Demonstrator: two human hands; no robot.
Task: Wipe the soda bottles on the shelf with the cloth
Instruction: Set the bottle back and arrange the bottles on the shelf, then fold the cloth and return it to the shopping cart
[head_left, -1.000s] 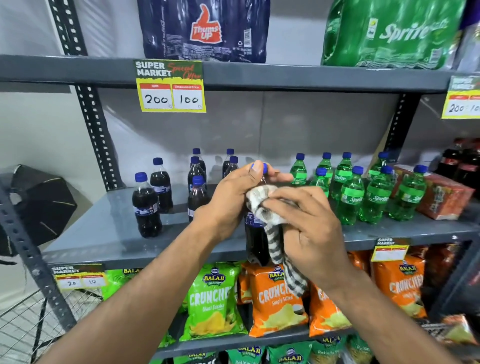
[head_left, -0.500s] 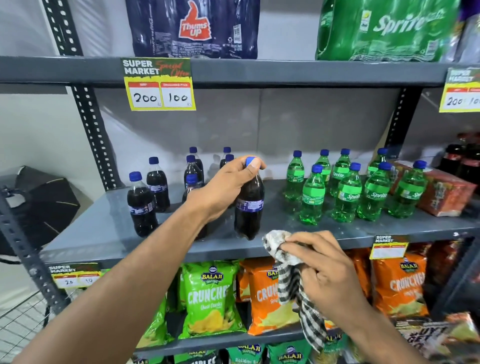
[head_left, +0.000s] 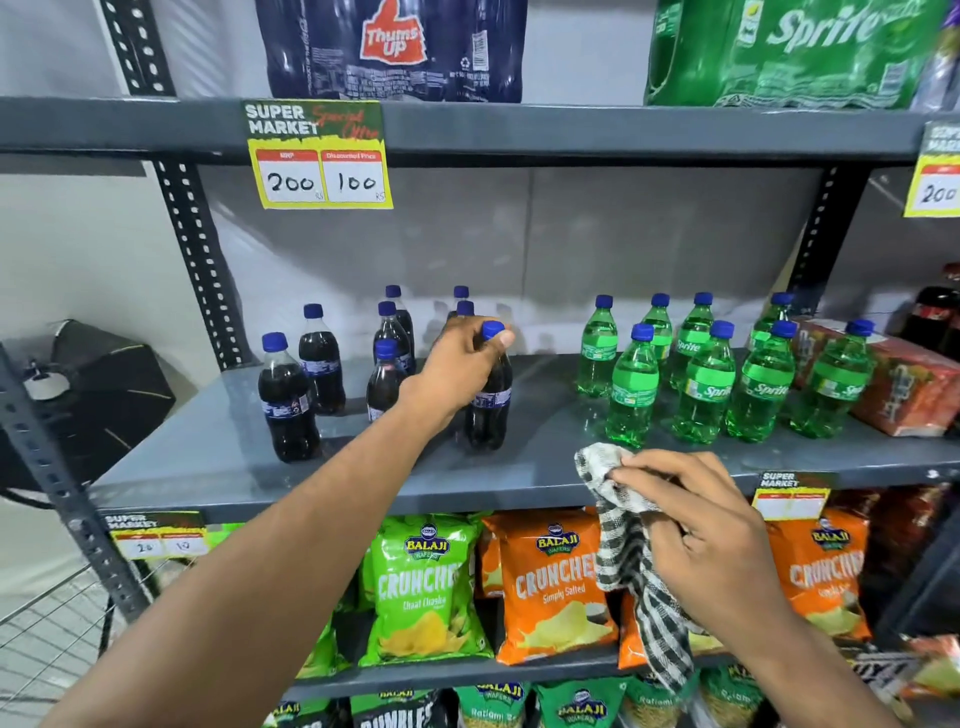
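Observation:
A dark cola bottle (head_left: 489, 410) with a blue cap stands on the grey middle shelf (head_left: 218, 467). My left hand (head_left: 457, 366) grips it around the neck and shoulder. Behind and left of it stand several more dark cola bottles (head_left: 288, 400). To the right, several green Sprite bottles (head_left: 634, 395) stand in a group. My right hand (head_left: 691, 525) is in front of the shelf edge, shut on a black-and-white checked cloth (head_left: 631, 561) that hangs down from it.
Large Thums Up (head_left: 395, 47) and Sprite (head_left: 789, 52) packs sit on the top shelf. An orange-red carton (head_left: 914, 389) lies at the right of the middle shelf. Chip bags (head_left: 426, 587) fill the shelf below. A wire basket (head_left: 47, 618) is at the lower left.
My left hand carried the cola bottle from in front of the shelf back onto it. My right hand with the cloth came off the bottle and dropped below the shelf edge.

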